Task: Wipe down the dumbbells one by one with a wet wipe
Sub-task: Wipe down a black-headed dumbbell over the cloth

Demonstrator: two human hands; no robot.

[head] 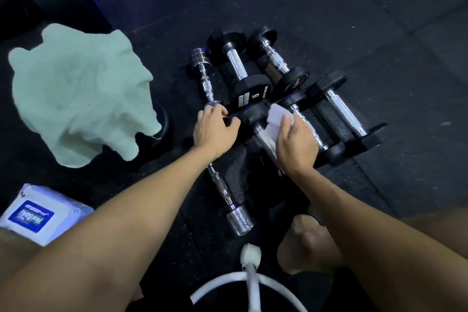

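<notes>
While left hand (215, 126) grips black dumbbell (249, 119) head, right hand (295, 145) clasps wet wipe (276, 119) around handle.

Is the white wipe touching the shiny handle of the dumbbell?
Touching. The head view shows the right hand pressing the wipe onto the dumbbell handle, with the wipe draped over the bar.
</notes>
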